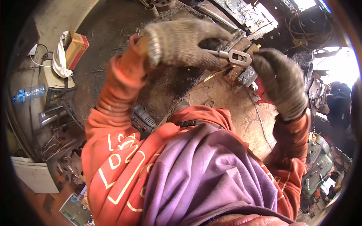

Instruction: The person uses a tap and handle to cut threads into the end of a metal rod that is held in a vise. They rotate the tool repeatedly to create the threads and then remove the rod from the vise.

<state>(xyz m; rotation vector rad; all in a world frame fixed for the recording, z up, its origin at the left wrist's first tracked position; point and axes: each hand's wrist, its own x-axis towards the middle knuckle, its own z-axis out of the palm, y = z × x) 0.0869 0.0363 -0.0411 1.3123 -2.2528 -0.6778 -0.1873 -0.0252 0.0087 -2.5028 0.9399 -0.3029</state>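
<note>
A metal tap wrench [240, 58], with a slotted middle and a rod handle, lies across the vise [247, 76] at the upper right. My left hand [181, 43], in a grey knit work glove and blurred by motion, grips the rod handle from the left. At the wrench's other end, the fingers of my gloved right hand [281, 81] are closed; the handle there is hidden behind them. Beneath the wrench, the vise jaws and whatever they hold are partly covered.
A cordless power tool [143, 118] is by my left side. Further left are a cardboard box [77, 47], a white cloth [61, 58], and a plastic bottle [31, 93]. Dark, dirty ground spreads beyond my left arm. Greenish machine parts [316, 162] crowd the right, and a cable [260, 120] trails below the vise.
</note>
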